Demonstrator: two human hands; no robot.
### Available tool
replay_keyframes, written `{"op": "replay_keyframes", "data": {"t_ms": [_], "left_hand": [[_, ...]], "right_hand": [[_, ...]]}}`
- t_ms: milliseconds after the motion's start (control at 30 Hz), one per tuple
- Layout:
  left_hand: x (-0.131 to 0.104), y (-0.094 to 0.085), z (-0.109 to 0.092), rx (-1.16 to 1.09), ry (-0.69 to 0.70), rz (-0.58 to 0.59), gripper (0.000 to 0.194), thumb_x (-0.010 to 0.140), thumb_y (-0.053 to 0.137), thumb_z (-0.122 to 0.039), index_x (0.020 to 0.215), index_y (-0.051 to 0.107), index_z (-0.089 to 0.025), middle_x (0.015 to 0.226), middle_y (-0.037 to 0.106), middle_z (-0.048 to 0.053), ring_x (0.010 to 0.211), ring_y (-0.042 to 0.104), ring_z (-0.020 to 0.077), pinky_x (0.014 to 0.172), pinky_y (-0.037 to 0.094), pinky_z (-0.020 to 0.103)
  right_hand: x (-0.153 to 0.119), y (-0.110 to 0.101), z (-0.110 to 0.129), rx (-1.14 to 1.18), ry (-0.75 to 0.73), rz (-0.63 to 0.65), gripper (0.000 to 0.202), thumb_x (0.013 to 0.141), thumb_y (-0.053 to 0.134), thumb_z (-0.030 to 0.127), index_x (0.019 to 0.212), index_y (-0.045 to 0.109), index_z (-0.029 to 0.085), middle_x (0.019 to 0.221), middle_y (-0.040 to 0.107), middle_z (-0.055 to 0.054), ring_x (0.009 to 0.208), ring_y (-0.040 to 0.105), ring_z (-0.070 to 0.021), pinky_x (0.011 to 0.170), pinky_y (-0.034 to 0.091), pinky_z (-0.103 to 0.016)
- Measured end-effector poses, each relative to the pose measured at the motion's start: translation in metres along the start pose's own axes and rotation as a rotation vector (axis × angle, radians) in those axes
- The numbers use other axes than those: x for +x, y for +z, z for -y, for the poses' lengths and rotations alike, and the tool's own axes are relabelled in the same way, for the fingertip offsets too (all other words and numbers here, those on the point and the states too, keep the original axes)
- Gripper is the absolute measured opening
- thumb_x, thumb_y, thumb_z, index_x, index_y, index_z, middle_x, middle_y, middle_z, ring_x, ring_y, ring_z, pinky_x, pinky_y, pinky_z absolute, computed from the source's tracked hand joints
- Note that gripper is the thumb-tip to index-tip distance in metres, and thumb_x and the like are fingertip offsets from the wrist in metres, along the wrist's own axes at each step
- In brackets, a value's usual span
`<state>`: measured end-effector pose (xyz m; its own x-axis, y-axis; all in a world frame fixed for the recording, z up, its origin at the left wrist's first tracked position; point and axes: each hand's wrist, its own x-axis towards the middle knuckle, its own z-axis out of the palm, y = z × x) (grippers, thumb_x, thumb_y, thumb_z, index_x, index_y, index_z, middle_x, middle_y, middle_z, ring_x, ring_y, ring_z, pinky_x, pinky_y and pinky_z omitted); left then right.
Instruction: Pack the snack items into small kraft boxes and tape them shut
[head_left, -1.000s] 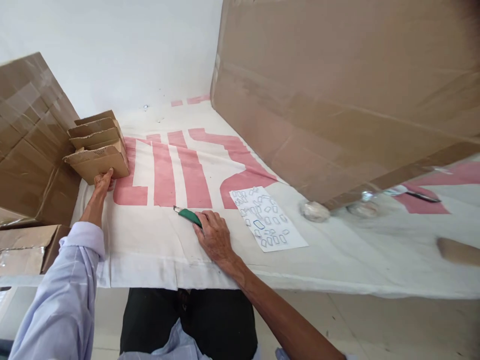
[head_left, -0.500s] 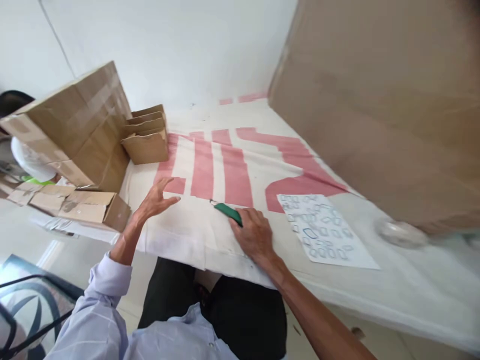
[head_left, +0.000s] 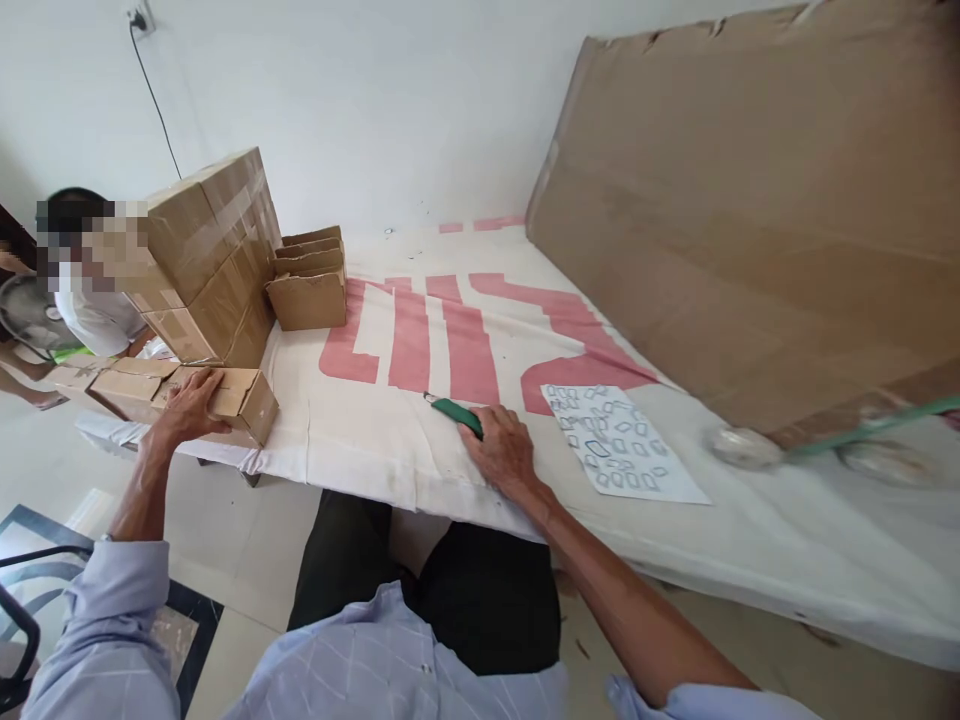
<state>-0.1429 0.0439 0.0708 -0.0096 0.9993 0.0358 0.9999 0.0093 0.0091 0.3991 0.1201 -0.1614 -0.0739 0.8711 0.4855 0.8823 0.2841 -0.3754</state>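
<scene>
My left hand (head_left: pixel 187 408) grips the nearest of several small cardboard boxes (head_left: pixel 251 385) at the table's left front edge. Its fingers lie over the box top, with the thumb against the near side. In my right hand (head_left: pixel 502 445) is a green box cutter (head_left: pixel 457 414), its handle partly hidden under the fingers. The cutter's tip points left, low over the cloth or resting on it. A white sheet (head_left: pixel 611 445) printed with many small outlined shapes lies just right of that hand.
Large taped cartons (head_left: pixel 217 260) stand at the left beside an upright cardboard divider piece (head_left: pixel 307 300). A big brown cardboard panel (head_left: pixel 750 220) leans at the right, near clear-wrapped lumps (head_left: pixel 742 447). White cloth with red print (head_left: pixel 472 350) covers the table. Another person (head_left: pixel 97 300) is behind the cartons.
My left hand has moved left from above the cloth onto the small cardboard box. My right hand still holds the box cutter in about the same place. The view has shifted slightly.
</scene>
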Motion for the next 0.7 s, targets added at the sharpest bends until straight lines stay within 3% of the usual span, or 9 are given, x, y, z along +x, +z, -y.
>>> {"op": "replay_keyframes", "data": {"t_ms": [100,300,367,433,533,633,700], "left_hand": [[0.003,0.014,-0.013,-0.012,0.04,-0.051,0.088,0.083,0.082,-0.053,0.163,0.055,-0.026,0.176,0.045,0.022,0.161,0.042,0.0484,0.127,0.032,0.073],[-0.001,0.034,-0.091,-0.048,0.15,-0.114,0.08,0.091,0.078,-0.062,0.159,0.061,-0.025,0.171,0.051,0.023,0.157,0.047,0.0465,0.125,0.036,0.066],[-0.004,0.033,-0.106,-0.12,0.22,-0.152,0.078,0.092,0.077,-0.066,0.158,0.061,-0.028,0.171,0.051,0.02,0.156,0.048,0.0452,0.126,0.037,0.066],[-0.004,0.028,-0.104,-0.218,0.209,-0.263,0.076,0.092,0.076,-0.068,0.156,0.061,-0.03,0.172,0.051,0.018,0.156,0.049,0.0437,0.125,0.04,0.064],[0.003,0.02,-0.08,-0.404,-0.008,-0.43,0.071,0.088,0.078,-0.064,0.144,0.066,-0.023,0.158,0.06,0.02,0.148,0.058,0.0429,0.122,0.048,0.057],[0.01,0.021,-0.059,-0.624,-0.18,-0.326,0.068,0.078,0.083,-0.059,0.132,0.069,-0.02,0.137,0.073,0.018,0.13,0.069,0.0395,0.116,0.053,0.05],[0.009,0.026,-0.059,-0.708,-0.218,-0.272,0.068,0.073,0.084,-0.058,0.128,0.069,-0.021,0.132,0.075,0.016,0.124,0.071,0.0379,0.111,0.056,0.048]], "right_hand": [[0.001,0.003,-0.001,-0.016,0.003,-0.001,0.024,0.097,0.059,0.029,0.113,0.073,0.018,0.107,0.07,-0.015,0.104,0.058,-0.0325,0.089,0.046,-0.043],[0.003,0.008,-0.005,-0.008,-0.015,-0.021,0.022,0.097,0.059,0.029,0.11,0.072,0.017,0.106,0.071,-0.014,0.103,0.06,-0.0314,0.09,0.046,-0.042],[0.004,0.007,-0.005,0.005,-0.023,-0.025,0.02,0.097,0.059,0.03,0.108,0.071,0.018,0.105,0.071,-0.013,0.101,0.059,-0.0307,0.089,0.046,-0.041],[0.005,0.006,-0.005,0.017,-0.027,-0.025,0.018,0.097,0.059,0.029,0.106,0.07,0.019,0.104,0.07,-0.012,0.101,0.058,-0.03,0.089,0.046,-0.04],[0.005,0.005,-0.003,0.021,-0.014,-0.021,0.018,0.097,0.059,0.028,0.107,0.07,0.019,0.106,0.07,-0.013,0.102,0.058,-0.0299,0.09,0.046,-0.04],[0.006,0.005,-0.001,0.019,-0.001,-0.02,0.019,0.096,0.059,0.028,0.107,0.07,0.019,0.107,0.07,-0.013,0.102,0.058,-0.0303,0.089,0.046,-0.041],[0.007,0.004,-0.001,0.026,-0.003,-0.027,0.019,0.095,0.058,0.027,0.106,0.07,0.019,0.106,0.069,-0.013,0.102,0.057,-0.0302,0.089,0.046,-0.04]]}}
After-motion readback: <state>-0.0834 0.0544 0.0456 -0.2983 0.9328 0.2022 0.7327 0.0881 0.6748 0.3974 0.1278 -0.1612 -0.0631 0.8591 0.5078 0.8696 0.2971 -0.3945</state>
